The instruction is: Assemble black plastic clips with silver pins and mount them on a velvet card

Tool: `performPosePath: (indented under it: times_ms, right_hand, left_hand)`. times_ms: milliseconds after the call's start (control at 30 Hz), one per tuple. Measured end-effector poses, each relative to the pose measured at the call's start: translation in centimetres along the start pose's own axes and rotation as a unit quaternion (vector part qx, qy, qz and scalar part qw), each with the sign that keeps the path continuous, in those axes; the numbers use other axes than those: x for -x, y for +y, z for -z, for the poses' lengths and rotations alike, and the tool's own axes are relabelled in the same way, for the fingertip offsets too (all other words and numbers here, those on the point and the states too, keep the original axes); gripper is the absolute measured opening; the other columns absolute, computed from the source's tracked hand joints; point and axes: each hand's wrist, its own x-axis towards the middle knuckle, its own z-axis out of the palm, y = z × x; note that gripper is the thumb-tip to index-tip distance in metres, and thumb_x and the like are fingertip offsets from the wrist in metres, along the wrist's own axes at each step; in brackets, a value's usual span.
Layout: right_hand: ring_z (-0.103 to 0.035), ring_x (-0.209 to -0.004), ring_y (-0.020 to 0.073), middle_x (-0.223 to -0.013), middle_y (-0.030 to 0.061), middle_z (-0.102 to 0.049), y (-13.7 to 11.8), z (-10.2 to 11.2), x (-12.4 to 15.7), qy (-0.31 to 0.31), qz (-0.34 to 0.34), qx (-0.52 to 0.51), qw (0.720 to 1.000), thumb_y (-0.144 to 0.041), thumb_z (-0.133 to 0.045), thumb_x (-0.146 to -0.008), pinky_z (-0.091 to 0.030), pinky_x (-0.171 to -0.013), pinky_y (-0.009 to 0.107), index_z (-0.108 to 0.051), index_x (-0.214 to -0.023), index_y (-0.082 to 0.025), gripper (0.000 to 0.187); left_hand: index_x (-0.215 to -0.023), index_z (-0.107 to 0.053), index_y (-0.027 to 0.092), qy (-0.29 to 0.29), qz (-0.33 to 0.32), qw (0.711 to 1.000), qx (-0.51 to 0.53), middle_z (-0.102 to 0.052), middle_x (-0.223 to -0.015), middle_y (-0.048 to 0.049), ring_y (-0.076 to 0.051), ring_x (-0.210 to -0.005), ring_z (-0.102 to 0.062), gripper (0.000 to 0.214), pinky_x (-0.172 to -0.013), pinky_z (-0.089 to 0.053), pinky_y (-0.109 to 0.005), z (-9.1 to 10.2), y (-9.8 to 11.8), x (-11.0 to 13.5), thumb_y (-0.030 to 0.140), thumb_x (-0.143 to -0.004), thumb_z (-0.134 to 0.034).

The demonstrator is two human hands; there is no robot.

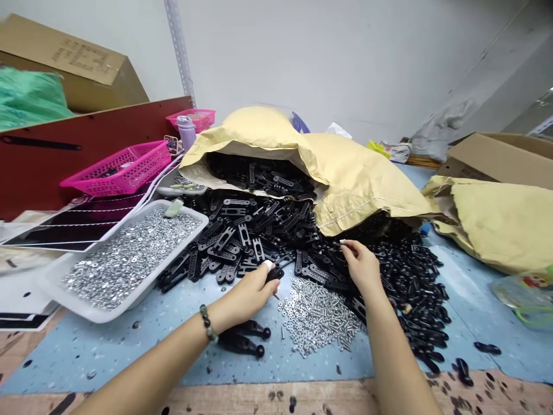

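My left hand (pixel 246 295), with a beaded bracelet on the wrist, is closed on a black plastic part (pixel 275 273) above the mat. A thin metal tip shows below its fingers. My right hand (pixel 364 270) pinches something small at the edge of the black part pile; I cannot make out what. Between the hands lies a heap of silver screws and nuts (pixel 322 314). Flat black slotted pieces (pixel 224 242) are piled beyond my left hand, and smaller black levers (pixel 410 288) to the right of my right hand. Black ball-ended pieces (pixel 242 344) lie below my left hand.
A white tray of metal nuts (pixel 196 226) stands at left, near a pink basket (pixel 147 167). Yellow sacks (pixel 363 173) spill black parts at the back. Another yellow sack (pixel 510 225) and a cardboard box (pixel 501 150) are at right. A blue mat (pixel 173 354) covers the table.
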Motion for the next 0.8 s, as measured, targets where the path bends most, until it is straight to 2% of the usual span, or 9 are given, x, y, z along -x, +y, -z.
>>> performPosePath:
  times_ms: [100,133,200,267,333,467,633,733,800]
  right_hand:
    - [-0.064,-0.075,0.0181,-0.089,0.0057,-0.066,-3.2,-1.1,4.2,-0.047,0.026,-0.098,0.994,-0.043,-0.044,-0.09,-0.052,-0.069,0.031,-0.056,-0.104,-0.019,0.031]
    - [-0.064,-0.073,0.0176,-0.086,0.0045,-0.064,-4.3,-1.6,5.5,-0.083,0.035,-0.164,0.982,-0.042,-0.048,-0.088,-0.052,-0.067,0.03,-0.055,-0.103,-0.019,0.028]
    - [-0.061,-0.066,0.0156,-0.078,0.0006,-0.06,-6.0,-2.4,7.7,-0.158,0.047,-0.213,0.963,-0.037,-0.055,-0.085,-0.051,-0.061,0.028,-0.054,-0.108,-0.02,0.028]
    - [-0.059,-0.061,0.0141,-0.073,-0.0024,-0.056,-6.9,-2.7,9.0,-0.222,0.038,-0.238,0.945,-0.031,-0.056,-0.085,-0.049,-0.059,0.028,-0.053,-0.117,-0.022,0.034]
    - [-0.061,-0.064,0.0148,-0.076,-0.0022,-0.057,-7.3,-2.7,9.5,-0.255,0.007,-0.295,0.921,-0.032,-0.055,-0.086,-0.051,-0.064,0.03,-0.051,-0.121,-0.023,0.037]
    - [-0.066,-0.075,0.0182,-0.079,0.0005,-0.065,-8.0,-2.9,10.1,-0.249,-0.049,-0.42,0.872,-0.04,-0.058,-0.086,-0.051,-0.077,0.036,-0.051,-0.109,-0.022,0.031]
    - [-0.063,-0.065,0.0175,-0.067,-0.0036,-0.062,-9.1,-3.3,10.7,-0.286,-0.055,-0.427,0.856,-0.042,-0.061,-0.083,-0.051,-0.068,0.034,-0.042,-0.127,-0.022,0.052]
    - [-0.062,-0.059,0.0166,-0.066,-0.0036,-0.062,-9.2,-3.2,10.8,-0.304,-0.091,-0.443,0.839,-0.046,-0.063,-0.081,-0.051,-0.065,0.033,-0.049,-0.111,-0.022,0.041]
    - [-0.063,-0.062,0.0168,-0.071,-0.0024,-0.063,-9.2,-3.3,11.1,-0.277,-0.112,-0.458,0.837,-0.048,-0.062,-0.081,-0.052,-0.068,0.035,-0.047,-0.104,-0.024,0.036]
  left_hand:
    - [-0.095,-0.044,0.02,0.003,-0.012,1.0,0.021,-0.058,-0.083,-0.0014,-0.015,-0.063,-0.056,0.014,-0.06,-0.044,-0.028,-0.7,0.5,-0.6,0.033,-0.091,-0.04]
    - [-0.093,-0.044,0.02,-0.005,-0.013,1.0,0.026,-0.058,-0.081,-0.0006,-0.014,-0.062,-0.056,0.013,-0.058,-0.044,-0.027,-0.9,0.6,-0.6,0.032,-0.091,-0.039]
    - [-0.092,-0.045,0.02,-0.015,-0.018,0.999,0.032,-0.058,-0.081,0.0005,-0.013,-0.062,-0.056,0.012,-0.058,-0.044,-0.025,-1.3,0.7,-0.5,0.031,-0.091,-0.039]
    - [-0.094,-0.045,0.02,-0.014,-0.025,0.999,0.028,-0.059,-0.084,0.0,-0.014,-0.069,-0.057,0.011,-0.062,-0.045,-0.026,-1.3,0.6,0.1,0.03,-0.091,-0.04]
    - [-0.097,-0.046,0.02,-0.008,-0.03,0.999,0.018,-0.059,-0.088,-0.0017,-0.017,-0.077,-0.057,0.012,-0.068,-0.045,-0.028,-1.0,0.5,0.9,0.029,-0.092,-0.039]
    - [-0.1,-0.048,0.02,-0.007,-0.049,0.999,-0.006,-0.061,-0.095,-0.0049,-0.021,-0.086,-0.058,0.015,-0.075,-0.044,-0.032,-0.3,0.6,2.4,0.031,-0.092,-0.041]
    - [-0.098,-0.05,0.02,-0.007,-0.081,0.993,-0.086,-0.062,-0.091,-0.0053,-0.022,-0.079,-0.06,0.019,-0.069,-0.043,-0.031,0.0,1.2,3.5,0.037,-0.092,-0.044]
    - [-0.097,-0.049,0.02,-0.006,-0.084,0.992,-0.097,-0.062,-0.091,-0.0051,-0.021,-0.079,-0.059,0.013,-0.072,-0.044,-0.032,0.2,1.3,3.9,0.028,-0.093,-0.039]
    - [-0.099,-0.048,0.02,-0.003,-0.08,0.993,-0.089,-0.062,-0.094,-0.0051,-0.021,-0.082,-0.06,0.012,-0.073,-0.044,-0.032,0.4,1.4,4.2,0.022,-0.091,-0.04]
